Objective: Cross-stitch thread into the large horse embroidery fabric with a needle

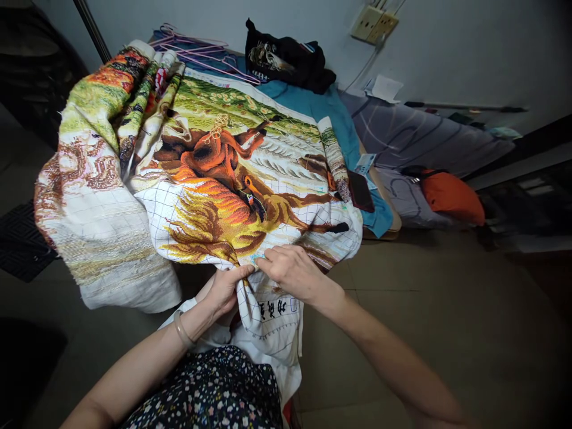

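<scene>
A large cross-stitch canvas [214, 220], worked with brown and golden horses, drapes over the table toward my lap. Printed grid lines show on its bare white parts. My left hand [227, 289] grips a fold of the near part, thumb on top and fingers underneath. Right beside that thumb, my right hand [286, 268] is closed in a pinch just over the cloth; whatever is between its fingertips is too small to make out. Loose yellowish threads [217, 128] lie on the stitched horses. Below my hands hangs a white section with black characters [272, 308].
Rolled ends of the canvas [102, 107] bulge at the left. Pink hangers [192, 47] and a black bag [286, 56] lie at the back. A dark phone [361, 192] rests at the table's right edge, and an orange bag [451, 196] sits farther right.
</scene>
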